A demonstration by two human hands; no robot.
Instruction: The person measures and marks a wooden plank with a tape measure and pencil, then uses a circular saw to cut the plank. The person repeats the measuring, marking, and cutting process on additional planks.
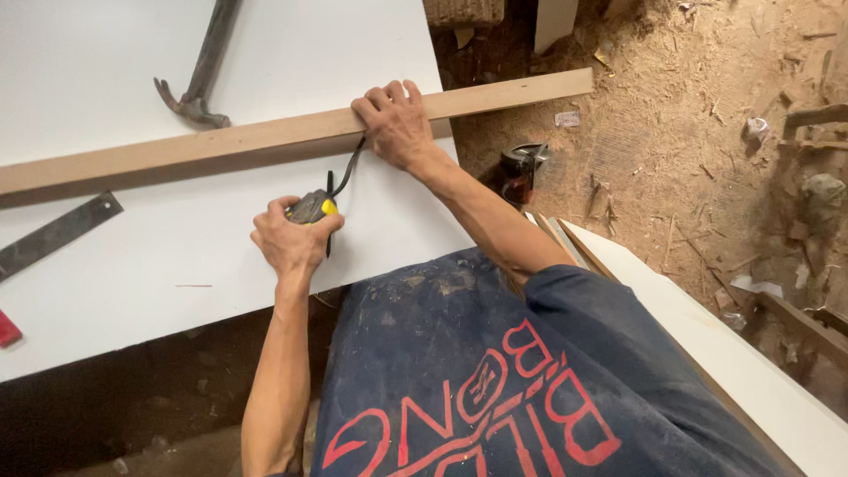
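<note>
My left hand (290, 240) grips a yellow and black tape measure (313, 208) on a white board (132, 265). Its dark blade (352, 166) runs up toward a long wooden strip (221, 141) that lies across the board. My right hand (396, 124) presses on that strip, fingers curled over its far edge, right where the blade ends. Both forearms reach out over my dark blue shirt.
A claw hammer (201, 79) lies on the board beyond the strip. A metal ruler (55, 233) and a red object (7, 329) sit at the left edge. Another white panel (751, 371) leans at the right, beside a sawdust-covered floor (689, 132) with scraps and a dark tool (521, 168).
</note>
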